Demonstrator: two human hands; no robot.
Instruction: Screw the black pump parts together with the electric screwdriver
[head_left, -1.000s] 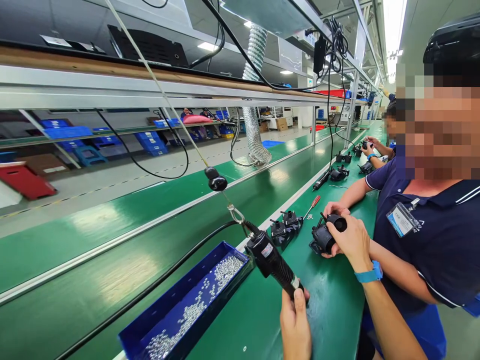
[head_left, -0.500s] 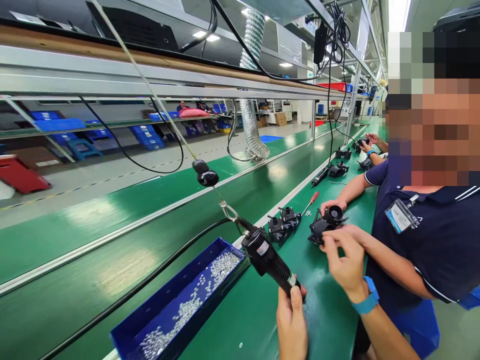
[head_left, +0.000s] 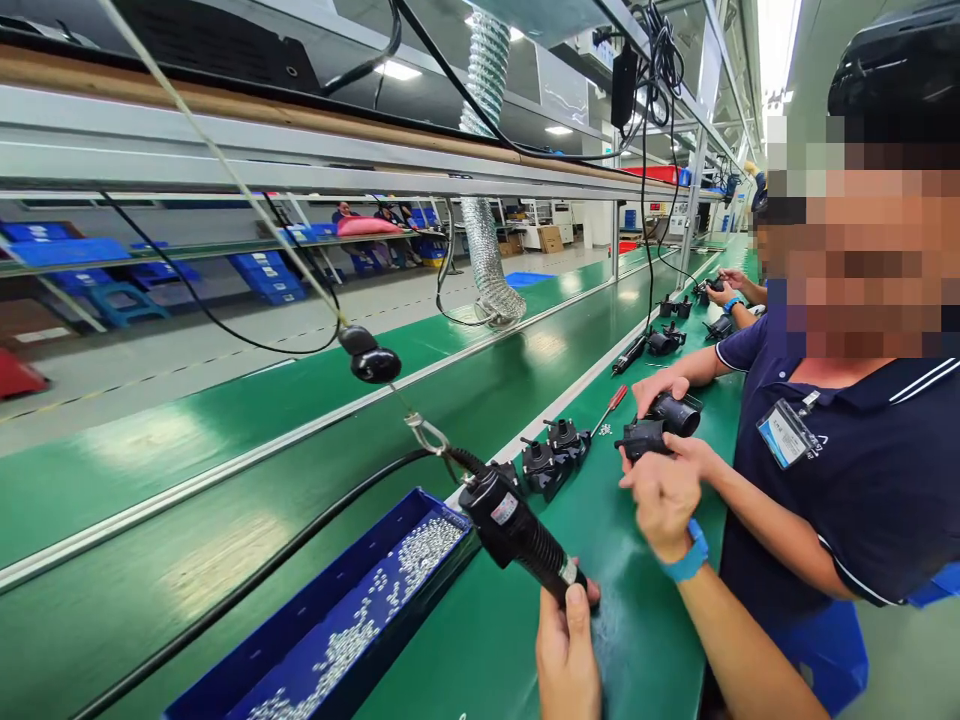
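My left hand (head_left: 568,645) is wrapped around the lower end of a black electric screwdriver (head_left: 517,530), which hangs tilted from a cord with its cable running left. My right hand (head_left: 666,500), with a blue wristband, is closed with curled fingers, right at the near side of a black plastic housing (head_left: 646,437) with a round tube. Whatever those fingers hold, if anything, is hidden. A co-worker's two hands (head_left: 694,452) grip the same housing from the far and right sides. Another black housing (head_left: 553,455) with two round fittings rests on the green bench beside the screwdriver.
A blue bin (head_left: 300,625) of small silver screws stands left of my left hand. A red-handled screwdriver (head_left: 611,405) and a few loose screws lie beyond. Farther along are more black parts (head_left: 666,340) and another person's hands. The co-worker (head_left: 847,470) stands close on the right.
The co-worker has turned the housing, so its tube now points right. My right hand has shifted left and its fingers have curled. My left hand keeps hold of the electric screwdriver. The view has swung slightly right.
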